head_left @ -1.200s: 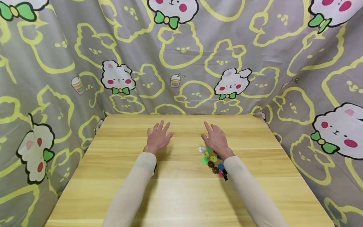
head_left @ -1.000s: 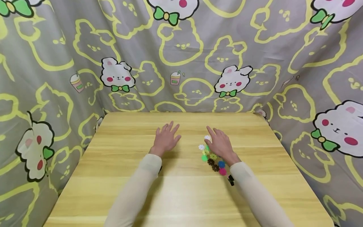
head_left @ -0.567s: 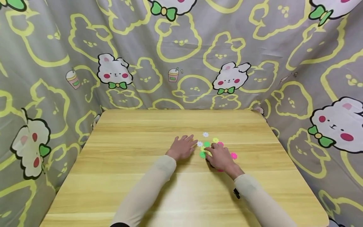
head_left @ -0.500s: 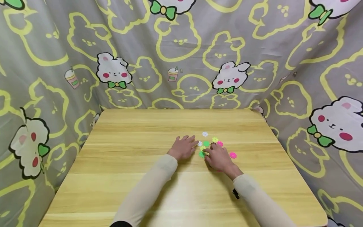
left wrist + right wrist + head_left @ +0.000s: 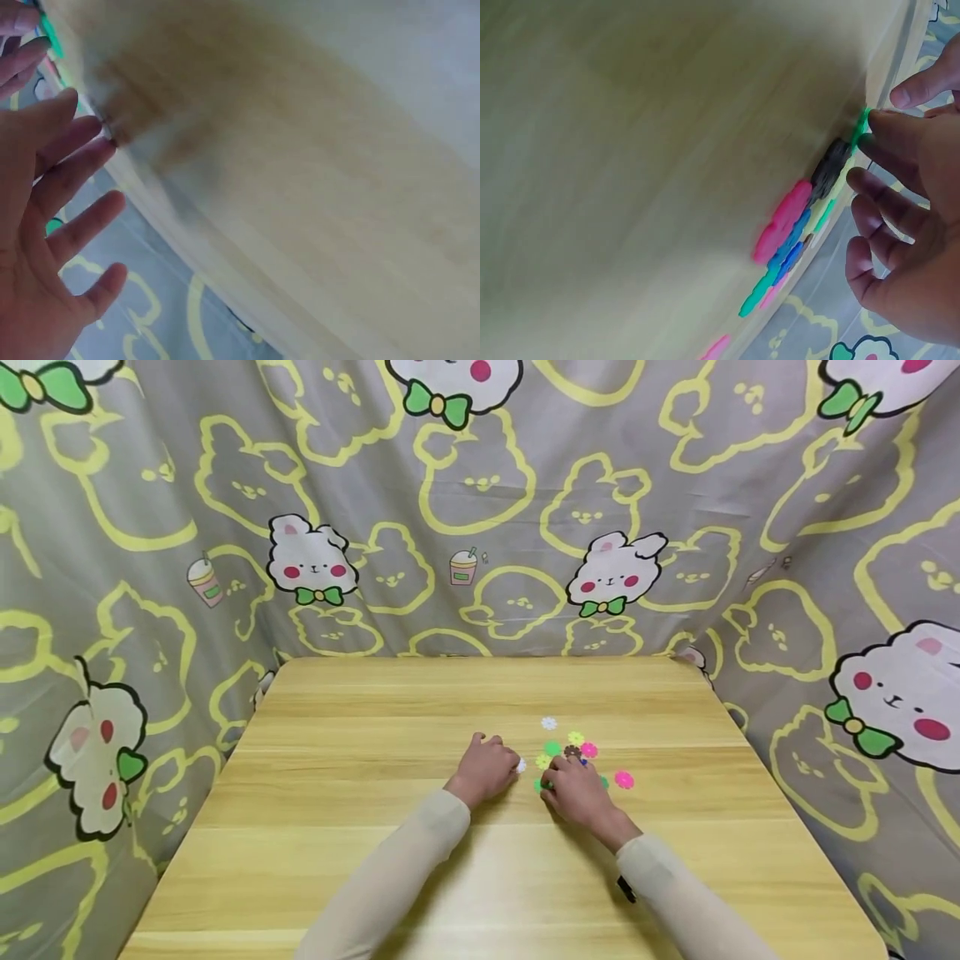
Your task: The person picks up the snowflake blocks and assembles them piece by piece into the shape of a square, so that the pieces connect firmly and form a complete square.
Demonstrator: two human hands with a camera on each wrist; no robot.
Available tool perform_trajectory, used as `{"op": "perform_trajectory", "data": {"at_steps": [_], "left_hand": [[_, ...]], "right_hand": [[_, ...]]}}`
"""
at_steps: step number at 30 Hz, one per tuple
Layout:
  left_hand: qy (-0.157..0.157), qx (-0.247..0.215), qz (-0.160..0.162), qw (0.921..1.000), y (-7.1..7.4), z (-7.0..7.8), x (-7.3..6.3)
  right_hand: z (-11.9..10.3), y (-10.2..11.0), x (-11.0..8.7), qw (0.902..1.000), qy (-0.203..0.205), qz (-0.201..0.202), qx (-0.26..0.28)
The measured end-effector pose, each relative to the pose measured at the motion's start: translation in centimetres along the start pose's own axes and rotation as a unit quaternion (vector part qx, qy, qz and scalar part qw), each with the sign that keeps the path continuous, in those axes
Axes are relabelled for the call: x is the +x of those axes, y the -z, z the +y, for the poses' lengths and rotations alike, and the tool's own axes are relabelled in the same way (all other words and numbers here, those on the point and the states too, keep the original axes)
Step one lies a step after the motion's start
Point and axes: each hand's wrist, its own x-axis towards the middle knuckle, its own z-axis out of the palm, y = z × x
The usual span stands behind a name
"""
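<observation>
Small flower-shaped plastic pieces lie right of centre on the wooden table (image 5: pixel 337 860). My left hand (image 5: pixel 486 770) has its fingertips at a white flower piece (image 5: pixel 521 766), partly covering it; in the left wrist view its fingers are relaxed and spread. My right hand (image 5: pixel 579 789) is over the cluster. Its thumb and index finger pinch a green flower piece (image 5: pixel 863 124) at the pile's left side. Beneath and beside this hand, the right wrist view shows a dark piece (image 5: pixel 831 171), a pink piece (image 5: pixel 783 223) and several blue and green ones, seen nearly edge-on.
Beyond the right hand lie a white piece (image 5: pixel 549 723), a yellow piece (image 5: pixel 575 738), a brown piece (image 5: pixel 573 752) and a pink piece (image 5: pixel 589 749). Another pink piece (image 5: pixel 624 780) lies to its right. A patterned grey curtain (image 5: pixel 480 527) surrounds the table's back and sides.
Both hands have come down to the pieces, the left moving right. The near white piece has shifted left and closer with the left fingertips. My right thumb and fingers have closed at the green piece.
</observation>
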Motion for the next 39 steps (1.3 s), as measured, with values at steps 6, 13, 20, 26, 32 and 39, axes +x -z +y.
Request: {"op": "perform_trajectory", "data": {"at_steps": [6, 13, 20, 26, 32, 39], "left_hand": [[0.004, 0.002, 0.028, 0.9996, -0.4, 0.2, -0.5], [0.034, -0.093, 0.019, 0.9949, -0.4, -0.2, -0.9], [0.085, -0.294, 0.030, 0.9514, -0.6, -1.6, -1.7], [0.166, -0.442, 0.050, 0.8801, -0.2, -2.8, -3.2], [0.216, -0.574, 0.076, 0.7859, 0.9, -3.5, -4.4], [0.238, -0.707, 0.082, 0.6611, 2.4, -3.8, -5.6]], "right_hand": [[-0.2, -0.2, 0.0, 0.9997, 0.008, 0.004, 0.022], [-0.2, -0.3, 0.3, 0.9966, -0.024, -0.023, 0.075], [0.0, -0.4, 0.4, 0.9931, -0.033, -0.013, 0.112], [-0.2, -0.3, 0.5, 0.9873, -0.038, 0.014, 0.154], [-0.9, 0.9, 0.9, 0.9703, -0.044, 0.073, 0.227], [-2.3, 2.9, 2.0, 0.9496, 0.009, 0.175, 0.260]]}}
